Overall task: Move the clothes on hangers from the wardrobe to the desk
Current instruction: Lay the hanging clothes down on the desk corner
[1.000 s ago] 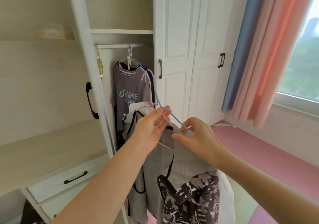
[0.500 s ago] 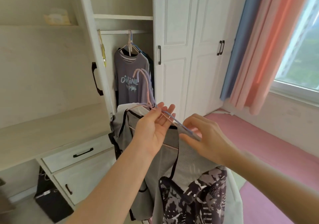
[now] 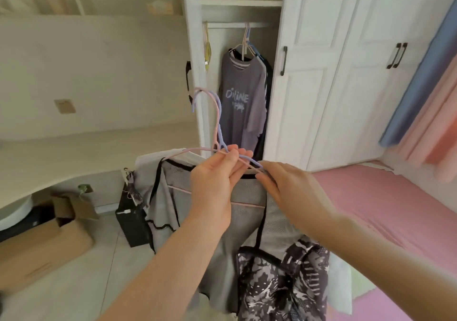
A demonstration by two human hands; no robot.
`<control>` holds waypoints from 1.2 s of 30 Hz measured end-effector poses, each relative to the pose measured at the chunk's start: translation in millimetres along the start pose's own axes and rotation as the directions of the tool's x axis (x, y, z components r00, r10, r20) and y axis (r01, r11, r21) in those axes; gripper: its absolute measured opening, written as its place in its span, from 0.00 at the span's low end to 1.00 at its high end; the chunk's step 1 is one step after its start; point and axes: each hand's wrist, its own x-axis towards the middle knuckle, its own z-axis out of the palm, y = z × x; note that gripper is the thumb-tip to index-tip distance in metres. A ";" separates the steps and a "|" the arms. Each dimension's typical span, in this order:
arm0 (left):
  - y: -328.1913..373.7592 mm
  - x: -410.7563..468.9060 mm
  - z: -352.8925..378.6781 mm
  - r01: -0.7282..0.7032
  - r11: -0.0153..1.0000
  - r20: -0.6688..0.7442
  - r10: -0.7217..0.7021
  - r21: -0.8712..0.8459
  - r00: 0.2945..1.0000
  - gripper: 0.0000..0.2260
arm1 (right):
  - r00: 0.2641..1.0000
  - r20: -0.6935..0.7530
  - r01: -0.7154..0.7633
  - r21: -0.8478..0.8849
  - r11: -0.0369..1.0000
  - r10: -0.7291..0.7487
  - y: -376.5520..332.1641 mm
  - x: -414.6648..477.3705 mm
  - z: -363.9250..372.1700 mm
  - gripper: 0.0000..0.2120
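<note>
My left hand and my right hand both grip a bunch of pink and lilac hangers in front of me. From them hang a grey mesh top with black trim, a white garment behind it and a dark patterned piece. In the open wardrobe a purple printed t-shirt and darker clothes stay on the rail. The pale desk lies to the left, below the hangers' hooks.
A cardboard box and a black bag sit on the floor under the desk. Closed white wardrobe doors stand to the right, with blue and pink curtains and a pink mat beyond.
The view has swung left and down, and the held hangers with their clothes have come further out of the wardrobe toward the desk. The floor under the desk now shows.
</note>
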 end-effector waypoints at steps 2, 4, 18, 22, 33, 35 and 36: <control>6.6 -5.6 -12.0 -0.024 1.000 -0.054 0.025 0.012 0.998 0.09 | 1.000 -0.013 0.024 0.015 1.000 -0.023 -6.7 4.1 13.0 0.12; 15.9 -10.0 -25.8 -0.054 0.998 -0.097 0.057 0.029 0.994 0.07 | 0.996 -0.044 0.073 -0.025 0.997 -0.074 -16.1 9.3 27.4 0.17; 107.2 -27.0 -164.3 -0.237 0.942 -0.319 0.306 0.237 0.897 0.08 | 0.944 -0.145 0.311 0.085 0.947 -0.297 -155.0 78.3 123.0 0.17; 142.4 -29.6 -225.8 -0.244 0.919 -0.339 0.346 0.309 0.875 0.09 | 0.938 -0.120 0.341 0.174 0.924 -0.324 -212.6 100.0 163.1 0.19; 273.9 -58.4 -421.7 -0.031 0.881 -0.468 0.281 0.472 0.838 0.09 | 0.893 -0.128 0.451 0.260 0.854 -0.432 -358.5 164.2 261.1 0.20; 295.5 -63.6 -451.7 -0.054 0.828 -0.477 0.374 0.558 0.795 0.07 | 0.894 -0.130 0.447 0.288 0.847 -0.428 -375.3 177.8 278.4 0.20; 305.2 -64.3 -465.8 -0.067 0.790 -0.480 0.435 0.610 0.762 0.06 | 0.893 -0.133 0.450 0.305 0.839 -0.430 -383.4 184.3 285.8 0.19</control>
